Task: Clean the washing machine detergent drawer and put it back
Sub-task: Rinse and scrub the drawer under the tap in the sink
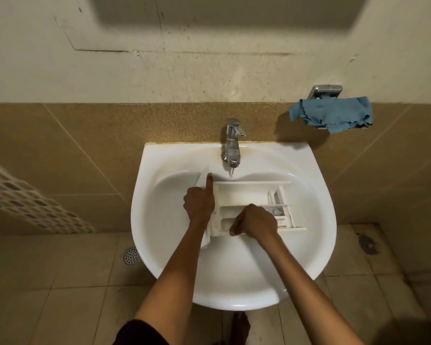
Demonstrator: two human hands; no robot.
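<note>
A white detergent drawer (244,195) lies across the basin of a white sink (314,195), its front panel to the left and its compartments facing up. My left hand (199,201) grips the front panel, with the index finger stretched along it toward the tap. My right hand (255,221) is curled over the near compartment, fingers bent down into it; what they hold, if anything, is hidden. A chrome tap (232,143) stands behind the drawer, and a thin stream of water falls from its spout onto the drawer's far edge.
A blue cloth (334,114) hangs on a metal wall holder at the right, above the sink. A white perforated basket (28,202) sits at the left edge. The floor below is tiled, with a round drain (130,255) left of the sink.
</note>
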